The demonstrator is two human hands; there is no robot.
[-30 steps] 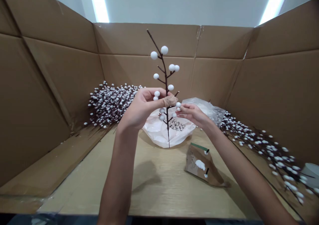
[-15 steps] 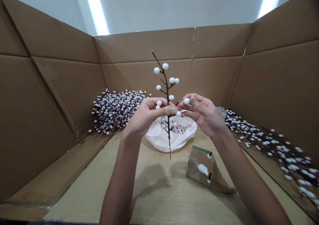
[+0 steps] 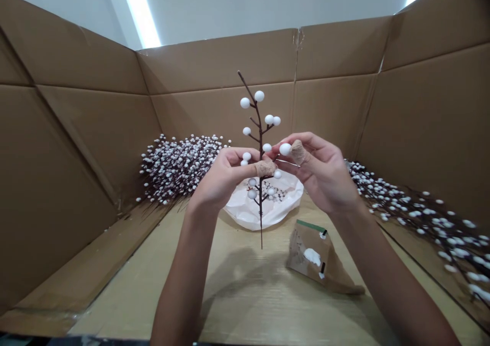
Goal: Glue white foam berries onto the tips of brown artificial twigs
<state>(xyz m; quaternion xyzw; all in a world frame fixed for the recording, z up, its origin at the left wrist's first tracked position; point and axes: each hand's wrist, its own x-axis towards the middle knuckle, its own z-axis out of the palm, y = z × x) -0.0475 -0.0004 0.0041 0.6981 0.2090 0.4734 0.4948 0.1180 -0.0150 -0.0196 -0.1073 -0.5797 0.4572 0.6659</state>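
Upright in front of me is a dark brown artificial berry stem [image 3: 261, 131] with white berries on its short side twigs. My left hand [image 3: 229, 172] is closed around the middle of the stem, its thumb wrapped in tan tape. Between the taped thumb and fingers of my right hand [image 3: 319, 170] a loose white berry [image 3: 285, 149] is pinched, close beside a short bare twig. Whether the berry touches the twig tip I cannot tell. Behind the stem's lower part lies a white plastic bag [image 3: 245, 214], opened out, with many loose berries [image 3: 278, 193] in it.
A tan cardboard piece [image 3: 302, 259] with a white smear of paste stands at the right front. Bundles of berry stems lie at the left [image 3: 179, 167] and right [image 3: 413, 213]. Tall cardboard walls [image 3: 218, 111] enclose the yellowish tabletop [image 3: 153, 285].
My right hand has brought the berry slightly up and closer to the stem. The stem stays in my left hand, and the view has shifted a little.
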